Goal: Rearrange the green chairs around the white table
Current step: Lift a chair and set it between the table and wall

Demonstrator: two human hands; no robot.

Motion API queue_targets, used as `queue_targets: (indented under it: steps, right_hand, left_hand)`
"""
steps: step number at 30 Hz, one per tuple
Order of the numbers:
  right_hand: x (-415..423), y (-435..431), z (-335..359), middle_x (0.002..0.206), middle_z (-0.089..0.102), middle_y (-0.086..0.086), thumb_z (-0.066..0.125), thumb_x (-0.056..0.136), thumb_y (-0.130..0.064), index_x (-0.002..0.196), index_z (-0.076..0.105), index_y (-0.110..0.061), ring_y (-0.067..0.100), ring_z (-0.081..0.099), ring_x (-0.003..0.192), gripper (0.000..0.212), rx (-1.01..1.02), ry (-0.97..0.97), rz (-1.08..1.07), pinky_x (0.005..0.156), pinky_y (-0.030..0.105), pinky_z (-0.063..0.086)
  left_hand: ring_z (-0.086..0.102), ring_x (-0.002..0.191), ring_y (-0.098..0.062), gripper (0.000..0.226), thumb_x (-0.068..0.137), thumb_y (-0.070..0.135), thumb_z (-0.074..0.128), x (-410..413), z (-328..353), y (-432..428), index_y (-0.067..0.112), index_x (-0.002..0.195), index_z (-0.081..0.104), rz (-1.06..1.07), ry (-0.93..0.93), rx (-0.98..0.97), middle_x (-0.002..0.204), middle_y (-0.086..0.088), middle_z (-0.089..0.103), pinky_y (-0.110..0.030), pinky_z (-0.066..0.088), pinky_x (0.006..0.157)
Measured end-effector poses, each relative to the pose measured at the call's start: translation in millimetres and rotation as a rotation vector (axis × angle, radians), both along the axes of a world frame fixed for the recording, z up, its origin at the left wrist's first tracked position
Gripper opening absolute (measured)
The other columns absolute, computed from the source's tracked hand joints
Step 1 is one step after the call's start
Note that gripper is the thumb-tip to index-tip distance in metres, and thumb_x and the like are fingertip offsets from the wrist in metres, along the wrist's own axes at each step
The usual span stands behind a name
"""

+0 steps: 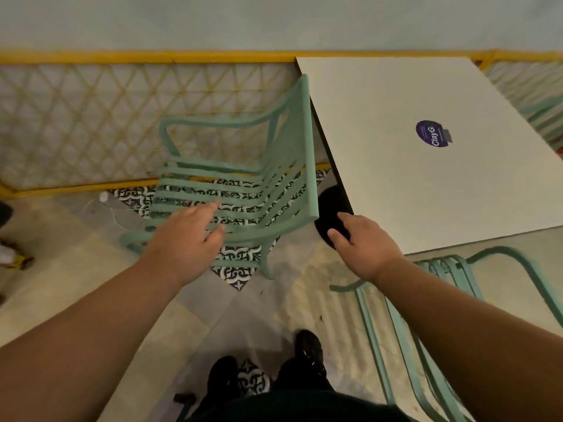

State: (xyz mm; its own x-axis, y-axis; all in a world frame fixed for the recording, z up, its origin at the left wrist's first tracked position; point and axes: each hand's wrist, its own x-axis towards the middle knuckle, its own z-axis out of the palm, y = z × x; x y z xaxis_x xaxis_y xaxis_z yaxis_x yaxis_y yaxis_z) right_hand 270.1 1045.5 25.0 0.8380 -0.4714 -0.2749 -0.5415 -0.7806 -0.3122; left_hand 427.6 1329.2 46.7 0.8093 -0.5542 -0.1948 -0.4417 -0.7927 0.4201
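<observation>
A green slatted armchair (243, 178) stands left of the white square table (411, 184), its backrest against the table's left edge. My left hand (189, 236) hovers over the chair's near armrest and seat, fingers spread, holding nothing. My right hand (362, 245) is open near the table's front left corner, just right of the backrest's near end. A second green chair (432, 300) sits at the table's near side, lower right. Part of a third green chair (545, 120) shows past the table's far right edge.
A yellow lattice fence (91, 117) runs along the back behind chair and table. The table's black round base (329, 214) shows under its corner. A white cable and plug (103, 199) lie on the floor at left. My black shoes (307, 351) stand on patterned tiles.
</observation>
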Motion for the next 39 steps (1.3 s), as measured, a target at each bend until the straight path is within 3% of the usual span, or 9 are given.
queue_targets:
  steps: [7, 16, 19, 22, 24, 27, 30, 34, 39]
  right_hand:
    - [35.2, -21.8, -14.6, 0.136, 0.059, 0.008, 0.041, 0.101, -0.053, 0.141, 0.05, -0.017, 0.026, 0.052, 0.124, 0.055, 0.007, -0.012, 0.072, 0.103, 0.041, 0.042]
    - [136.2, -63.8, -40.4, 0.152, 0.046, 0.011, 0.041, 0.105, -0.043, 0.15, 0.043, -0.011, 0.027, 0.039, 0.142, 0.055, 0.051, -0.136, 0.252, 0.119, 0.047, 0.032]
    - [165.8, -75.8, -49.3, 0.151, 0.046, 0.01, 0.04, 0.104, -0.043, 0.146, 0.048, -0.01, 0.03, 0.031, 0.147, 0.054, 0.015, -0.102, 0.346, 0.123, 0.046, 0.024]
    - [188.1, -88.3, -58.2, 0.145, 0.051, 0.011, 0.041, 0.105, -0.043, 0.141, 0.054, -0.009, 0.033, 0.025, 0.149, 0.051, -0.026, -0.085, 0.432, 0.123, 0.043, 0.019]
    - [200.8, -93.5, -63.0, 0.15, 0.048, 0.01, 0.039, 0.105, -0.045, 0.142, 0.055, -0.013, 0.036, 0.014, 0.153, 0.052, -0.114, 0.015, 0.524, 0.125, 0.05, 0.012]
    - [211.9, -98.8, -72.1, 0.127, 0.059, 0.007, 0.039, 0.098, -0.048, 0.112, 0.073, -0.022, 0.043, 0.015, 0.151, 0.045, -0.248, 0.121, 0.649, 0.124, 0.056, 0.007]
    - [213.7, -103.6, -78.5, 0.084, 0.052, -0.004, 0.03, 0.089, -0.047, 0.07, 0.063, -0.029, 0.039, 0.043, 0.134, 0.042, -0.217, -0.009, 0.687, 0.126, 0.051, 0.002]
    - [212.4, -105.7, -88.2, 0.074, 0.05, -0.001, 0.023, 0.085, -0.043, 0.063, 0.06, -0.023, 0.039, 0.053, 0.118, 0.048, -0.164, -0.171, 0.686, 0.126, 0.047, 0.002]
    - [210.0, -107.6, -94.0, 0.075, 0.053, 0.006, 0.023, 0.083, -0.043, 0.06, 0.051, -0.024, 0.046, 0.049, 0.127, 0.041, -0.122, -0.241, 0.669, 0.126, 0.047, 0.008]
  left_hand:
    - [0.041, 0.142, -0.026, 0.058, 0.102, 0.039, 0.049, 10.3, -19.7, -24.2, 0.018, 0.155, 0.038, 0.03, 0.005, -0.034, 0.155, -0.008, 0.047, -0.046, 0.036, 0.115]
    - [0.042, 0.139, -0.022, 0.06, 0.102, 0.049, 0.042, -2.8, -70.6, -128.0, 0.021, 0.155, 0.036, 0.026, 0.096, -0.161, 0.153, -0.003, 0.048, -0.043, 0.036, 0.112]
    - [0.053, 0.125, -0.021, 0.055, 0.102, 0.052, 0.038, -9.0, -97.4, -156.0, 0.022, 0.147, 0.049, 0.031, 0.221, -0.266, 0.135, -0.005, 0.061, -0.042, 0.045, 0.104]
    - [0.061, 0.095, -0.017, 0.054, 0.096, 0.064, 0.034, -21.1, -125.3, -173.9, 0.024, 0.119, 0.062, 0.06, 0.326, -0.365, 0.099, 0.002, 0.066, -0.046, 0.054, 0.085]
    - [0.06, 0.098, -0.014, 0.06, 0.086, 0.075, 0.043, -26.6, -140.6, -181.2, 0.029, 0.12, 0.061, 0.083, 0.38, -0.387, 0.101, 0.007, 0.063, -0.046, 0.055, 0.085]
    - [0.061, 0.087, -0.015, 0.038, 0.072, 0.068, 0.066, -24.1, -165.5, -192.4, 0.034, 0.088, 0.061, 0.158, 0.331, -0.43, 0.085, 0.011, 0.062, -0.052, 0.052, 0.092]
    - [0.062, 0.067, -0.02, 0.022, 0.071, 0.044, 0.062, -11.7, -183.4, -203.3, 0.023, 0.065, 0.06, 0.197, 0.267, -0.417, 0.063, 0.006, 0.061, -0.056, 0.052, 0.09]
    - [0.057, 0.056, -0.025, 0.025, 0.068, 0.042, 0.056, -7.9, -193.2, -206.8, 0.026, 0.052, 0.046, 0.221, 0.236, -0.445, 0.052, 0.002, 0.051, -0.038, 0.049, 0.059]
    - [0.05, 0.053, -0.017, 0.019, 0.068, 0.046, 0.052, -5.4, -198.2, -204.7, 0.03, 0.058, 0.051, 0.169, 0.229, -0.465, 0.051, 0.005, 0.047, -0.03, 0.034, 0.059]
